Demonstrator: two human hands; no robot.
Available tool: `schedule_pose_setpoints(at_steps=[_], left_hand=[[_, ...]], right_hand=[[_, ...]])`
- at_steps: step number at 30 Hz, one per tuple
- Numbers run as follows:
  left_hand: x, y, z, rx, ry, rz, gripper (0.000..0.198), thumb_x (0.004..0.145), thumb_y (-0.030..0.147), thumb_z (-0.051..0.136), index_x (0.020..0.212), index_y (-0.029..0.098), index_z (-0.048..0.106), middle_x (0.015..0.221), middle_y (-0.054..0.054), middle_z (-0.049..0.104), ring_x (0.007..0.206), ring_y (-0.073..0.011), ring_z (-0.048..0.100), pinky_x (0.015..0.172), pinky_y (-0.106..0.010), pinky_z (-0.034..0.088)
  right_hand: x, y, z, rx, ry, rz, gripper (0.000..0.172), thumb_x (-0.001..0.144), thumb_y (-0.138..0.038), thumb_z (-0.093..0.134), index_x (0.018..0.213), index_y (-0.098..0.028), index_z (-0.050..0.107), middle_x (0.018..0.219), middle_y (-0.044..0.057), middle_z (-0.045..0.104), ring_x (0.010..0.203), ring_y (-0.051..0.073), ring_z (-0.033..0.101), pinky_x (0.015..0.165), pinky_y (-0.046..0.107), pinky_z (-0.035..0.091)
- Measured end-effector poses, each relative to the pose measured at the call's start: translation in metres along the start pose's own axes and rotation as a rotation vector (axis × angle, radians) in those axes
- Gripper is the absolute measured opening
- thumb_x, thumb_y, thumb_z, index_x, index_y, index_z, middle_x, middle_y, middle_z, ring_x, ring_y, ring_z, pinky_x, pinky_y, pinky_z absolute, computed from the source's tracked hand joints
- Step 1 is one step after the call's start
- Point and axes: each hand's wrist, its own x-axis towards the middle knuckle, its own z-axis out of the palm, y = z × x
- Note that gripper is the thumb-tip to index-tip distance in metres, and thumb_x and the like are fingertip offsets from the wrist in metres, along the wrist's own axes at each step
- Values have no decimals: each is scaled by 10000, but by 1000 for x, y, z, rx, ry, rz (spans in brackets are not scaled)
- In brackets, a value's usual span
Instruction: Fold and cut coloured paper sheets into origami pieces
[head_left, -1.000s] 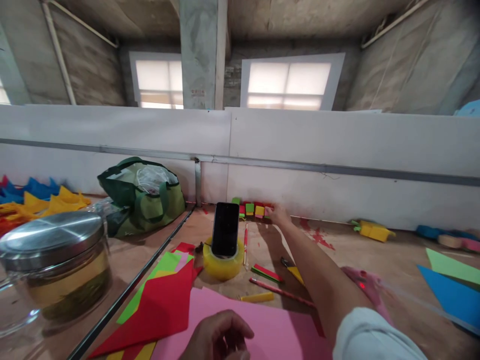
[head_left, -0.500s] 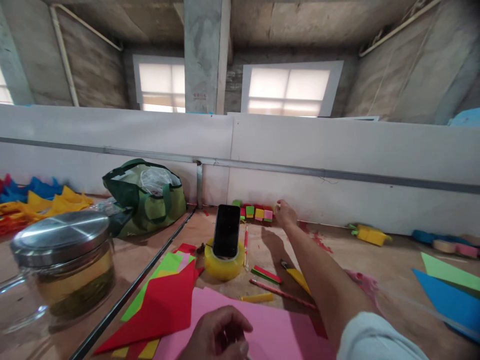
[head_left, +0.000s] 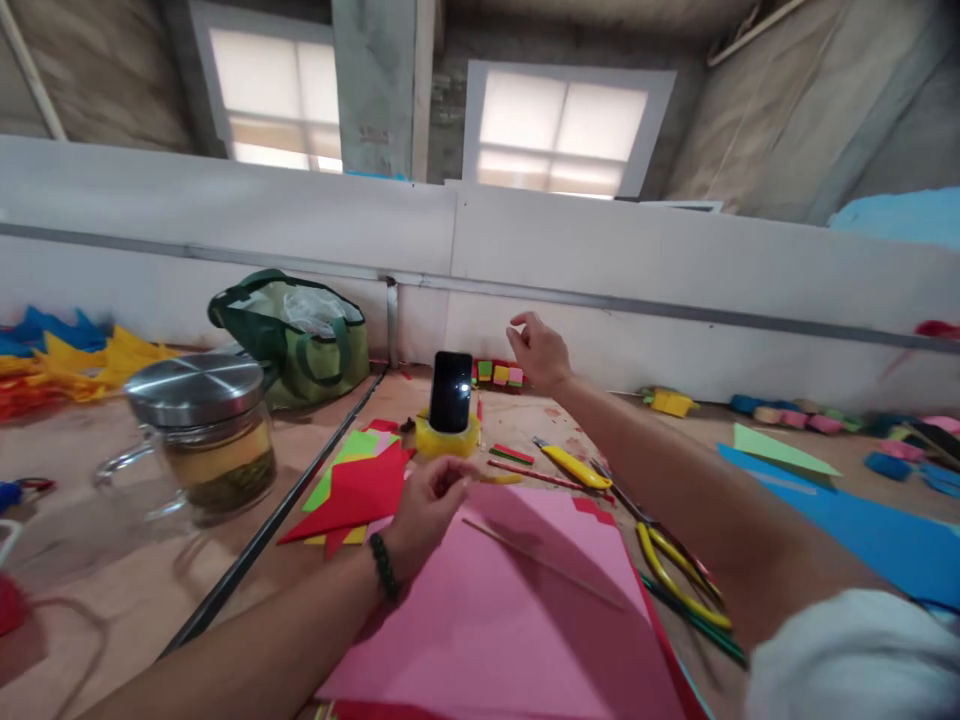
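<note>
My left hand [head_left: 427, 510], with a dark bead bracelet on the wrist, hovers over the left part of a pink sheet [head_left: 555, 640]. Its fingers are loosely curled, the thumb a little apart, and nothing shows between them. A thin stick [head_left: 540, 562] lies across the sheet, just right of that hand. My right hand [head_left: 541, 350] is raised before the white panel, its fingers bent and apart, seemingly holding nothing. Close to it on the left is a row of small coloured blocks [head_left: 501, 374], green, yellow and pink, at the table's back edge.
A phone [head_left: 451, 392] leans upright on a yellow tape roll [head_left: 446, 436]. Around the sheet lie a yellow cutter knife [head_left: 577, 466], yellow-handled pliers [head_left: 682, 575] and red paper [head_left: 367, 495]. A glass teapot [head_left: 217, 440] and a green bag [head_left: 330, 360] stand left. Blue sheets [head_left: 862, 530] lie right.
My right hand has lifted away from the row of blocks. My left hand has moved forward over the pink sheet. The camera has tilted and drawn back, showing more of the table.
</note>
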Motion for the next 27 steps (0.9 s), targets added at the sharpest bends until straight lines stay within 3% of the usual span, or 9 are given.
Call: schedule_pose_setpoints(at_steps=[2, 5, 6, 9, 11, 15, 19, 24, 27], left_hand=[[3, 0, -4, 54, 23, 29, 210, 794, 248, 525, 944, 126, 606, 682, 4, 538, 612, -111, 491, 572, -220, 412], [6, 3, -8, 182, 41, 91, 211, 810, 214, 516, 982, 128, 603, 687, 4, 553, 623, -118, 502, 601, -231, 423], [8, 5, -9, 233, 36, 111, 227, 814, 213, 525, 1011, 132, 601, 716, -3, 574, 644, -123, 517, 622, -236, 432], [16, 17, -21, 410, 6, 144, 347, 805, 241, 580, 1137, 142, 574, 932, -57, 637, 822, -163, 574, 749, -267, 454], [24, 27, -37, 542, -29, 132, 448, 788, 307, 621, 1200, 143, 554, 1128, -104, 614, 1019, -220, 555, 869, -309, 429], [29, 36, -81, 791, -217, 17, 625, 603, 427, 771, 1130, 127, 617, 1155, -152, 632, 1093, -328, 547, 926, -381, 404], [8, 29, -111, 974, -337, -126, 807, 528, 525, 786, 1212, 151, 576, 1120, -171, 657, 1045, -373, 584, 864, -419, 436], [-21, 18, -117, 1059, -376, -132, 615, 761, 472, 601, 1271, 135, 529, 1206, -176, 628, 1083, -337, 579, 906, -398, 421], [-25, 17, -115, 1069, -369, -94, 458, 816, 387, 528, 1202, 145, 576, 1173, -161, 645, 1059, -319, 588, 901, -388, 419]], right_hand=[[-45, -23, -24, 29, -56, -102, 305, 971, -318, 385, 1145, -170, 588, 823, 31, 676, 783, 163, 624, 715, 277, 466], [-142, -45, -52, 68, -213, -270, 187, 879, -302, 514, 908, -239, 689, 681, -14, 675, 614, 141, 611, 584, 239, 453], [-177, -47, -57, 78, -296, -352, 154, 822, -311, 591, 923, -276, 702, 745, -17, 710, 646, 153, 639, 597, 245, 478], [-269, -38, -55, 66, -429, -620, 472, 730, -398, 697, 1186, -285, 646, 1168, 82, 688, 1013, 261, 653, 800, 336, 546], [-308, -22, -45, 48, -410, -623, 591, 731, -496, 692, 1263, -252, 608, 1216, 127, 662, 1061, 277, 646, 811, 343, 566], [-336, 4, -25, -12, -246, -499, 491, 840, -446, 594, 1291, -252, 585, 1234, 105, 655, 1093, 264, 640, 840, 359, 578], [-341, 7, -17, -29, -94, -442, 455, 848, -412, 593, 1270, -244, 589, 1234, 90, 657, 1105, 271, 632, 865, 391, 577], [-345, 2, -18, -47, -64, -430, 405, 849, -400, 583, 1215, -229, 615, 1206, 88, 672, 1081, 272, 643, 852, 387, 583], [-346, 3, -18, -54, -64, -441, 416, 844, -392, 592, 1219, -214, 613, 1207, 97, 671, 1080, 275, 644, 856, 386, 582]])
